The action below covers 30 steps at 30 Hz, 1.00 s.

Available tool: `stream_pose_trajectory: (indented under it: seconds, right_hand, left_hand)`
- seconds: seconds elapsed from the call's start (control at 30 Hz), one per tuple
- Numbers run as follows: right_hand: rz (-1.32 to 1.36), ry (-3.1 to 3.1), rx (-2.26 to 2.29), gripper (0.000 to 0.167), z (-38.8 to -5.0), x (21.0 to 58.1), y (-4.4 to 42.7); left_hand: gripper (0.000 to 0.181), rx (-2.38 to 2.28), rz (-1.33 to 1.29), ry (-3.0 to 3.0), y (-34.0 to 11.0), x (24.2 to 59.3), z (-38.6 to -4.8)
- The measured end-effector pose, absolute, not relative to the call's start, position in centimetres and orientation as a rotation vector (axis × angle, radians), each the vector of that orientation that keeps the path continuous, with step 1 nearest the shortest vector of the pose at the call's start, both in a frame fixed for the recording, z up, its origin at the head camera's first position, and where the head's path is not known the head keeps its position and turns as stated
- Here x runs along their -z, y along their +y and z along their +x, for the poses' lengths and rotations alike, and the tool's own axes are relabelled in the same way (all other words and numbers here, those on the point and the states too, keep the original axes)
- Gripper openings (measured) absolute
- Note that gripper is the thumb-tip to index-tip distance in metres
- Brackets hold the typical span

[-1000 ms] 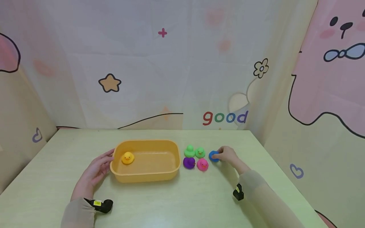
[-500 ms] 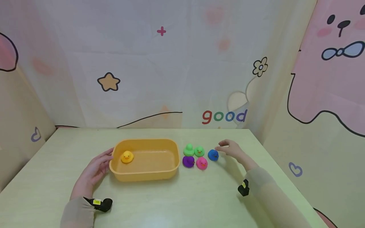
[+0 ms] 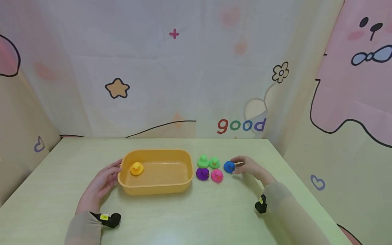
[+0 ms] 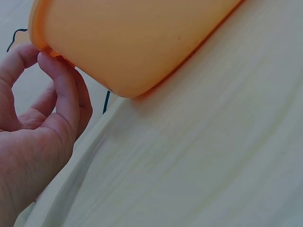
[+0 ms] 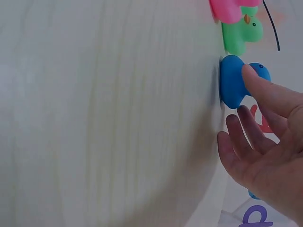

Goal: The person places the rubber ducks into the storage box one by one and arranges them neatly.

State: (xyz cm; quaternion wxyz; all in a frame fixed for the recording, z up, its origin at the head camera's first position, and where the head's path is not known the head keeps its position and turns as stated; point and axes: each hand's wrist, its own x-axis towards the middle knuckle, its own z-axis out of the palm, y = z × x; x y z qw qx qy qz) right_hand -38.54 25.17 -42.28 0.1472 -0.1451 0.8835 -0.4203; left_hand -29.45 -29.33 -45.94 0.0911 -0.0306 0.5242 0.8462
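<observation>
My left hand [image 3: 105, 180] holds the left end of a yellow-orange plastic basin [image 3: 159, 190], its thumb and fingertips at the rim in the left wrist view. Inside the basin, toward its left, sits a yellow rubber duck [image 3: 136, 168]. On the table to the right, a blue rubber duck [image 5: 232, 81] stands upright. My right hand [image 3: 251, 168] is beside it, thumb in front of the duck and the other fingers spread loosely; whether the thumb touches it I cannot tell.
Between basin and blue duck stand two green ducks [image 3: 203, 162], a purple duck [image 3: 202, 174] and a pink duck [image 3: 217, 176], close together. A printed cloth [image 3: 147, 102] hangs behind the table [image 3: 196, 217].
My right hand lets go of the blue duck, lifts and draws back right, then comes down beside it again. The blue duck now faces forward-right in plain sight. My left hand keeps still.
</observation>
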Motion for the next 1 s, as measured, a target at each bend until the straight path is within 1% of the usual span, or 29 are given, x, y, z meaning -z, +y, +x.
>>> stream_pose_trajectory:
  seconds: [0.2,0.33,0.6,0.77,1.0]
  right_hand:
    - [-0.398,2.549,1.233,0.051,-38.7,42.9,24.7]
    - [-0.458,2.573,1.209,0.047,-38.7,43.0,24.5]
    - [-0.32,2.615,1.182,0.041,-38.8,43.4,23.8]
    - [-0.31,2.593,1.24,0.043,-38.8,43.2,24.0]
    - [-0.209,2.511,1.368,0.043,-38.7,42.5,23.6]
  left_hand:
    - [0.026,-2.509,-0.103,1.569,-29.2,46.0,-29.5]
    - [0.025,-2.51,-0.089,1.587,-29.2,45.9,-29.5]
    - [0.026,-2.51,-0.073,1.604,-29.0,45.9,-29.3]
    - [0.027,-2.522,-0.059,1.59,-29.0,46.0,-29.4]
    - [0.026,-2.52,-0.057,1.598,-29.1,46.2,-29.4]
